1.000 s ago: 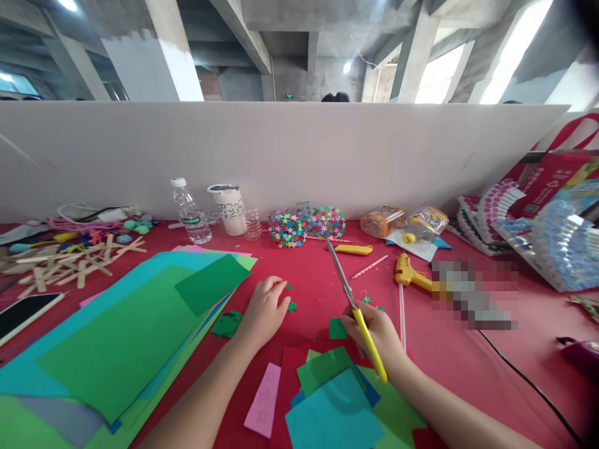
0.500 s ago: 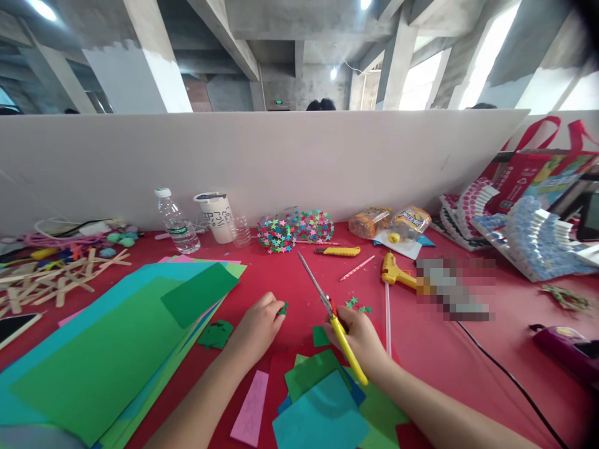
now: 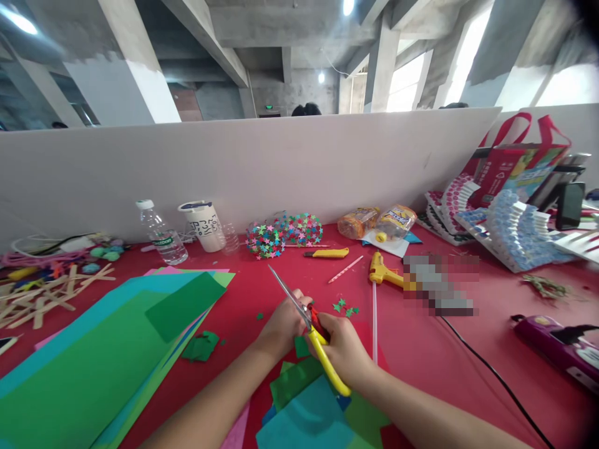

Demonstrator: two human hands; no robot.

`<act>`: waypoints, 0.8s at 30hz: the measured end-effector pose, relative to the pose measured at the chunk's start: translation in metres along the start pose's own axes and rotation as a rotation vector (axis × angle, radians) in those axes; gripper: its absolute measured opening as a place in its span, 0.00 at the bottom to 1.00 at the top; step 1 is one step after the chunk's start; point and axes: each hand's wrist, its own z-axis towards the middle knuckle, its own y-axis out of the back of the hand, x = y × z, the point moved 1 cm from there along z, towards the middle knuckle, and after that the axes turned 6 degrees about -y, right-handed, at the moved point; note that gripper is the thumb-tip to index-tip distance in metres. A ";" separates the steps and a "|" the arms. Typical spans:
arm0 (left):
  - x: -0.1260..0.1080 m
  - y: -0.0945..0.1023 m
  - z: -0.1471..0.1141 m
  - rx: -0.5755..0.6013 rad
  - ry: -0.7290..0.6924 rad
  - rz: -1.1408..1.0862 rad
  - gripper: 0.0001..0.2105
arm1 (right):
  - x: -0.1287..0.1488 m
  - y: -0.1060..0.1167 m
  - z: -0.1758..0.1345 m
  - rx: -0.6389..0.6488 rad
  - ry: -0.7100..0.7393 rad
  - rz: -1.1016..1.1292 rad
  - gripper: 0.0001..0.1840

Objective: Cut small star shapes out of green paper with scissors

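Observation:
My right hand (image 3: 344,349) is closed around a pair of scissors (image 3: 328,368). Their yellow handle points toward me and the metal blades reach up and to the left. Beyond the blades, touching or nearly touching my right hand, is my left hand (image 3: 283,327), its fingers bent together. The scissors and my right hand hide what those fingers hold, if anything. Several small green paper stars (image 3: 345,307) lie to the right. A tiny green scrap (image 3: 260,316) and a crumpled green paper piece (image 3: 201,347) lie to the left. Below my hands are cut sheets of coloured paper (image 3: 309,415).
Large green and blue sheets (image 3: 107,349) cover the left. A yellow glue gun (image 3: 384,272), a yellow utility knife (image 3: 327,253) and star-covered decorations (image 3: 285,234) lie further back. A water bottle (image 3: 162,237) and a white cup (image 3: 204,227) stand near the white partition (image 3: 234,168).
My left hand, which pinched a small green paper piece, has moved right to meet my right hand behind the scissors. The scissors have shifted left. A tiny green scrap now shows on the table.

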 end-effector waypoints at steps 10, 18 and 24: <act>0.012 0.064 -0.033 -0.214 0.104 0.309 0.10 | -0.005 0.002 0.003 -0.021 -0.017 -0.001 0.13; 0.016 0.046 -0.030 -0.144 0.116 0.361 0.11 | -0.005 0.003 0.003 0.002 -0.026 -0.004 0.12; 0.000 0.054 -0.033 -0.108 0.054 0.286 0.12 | -0.003 0.007 0.004 -0.017 -0.041 -0.008 0.14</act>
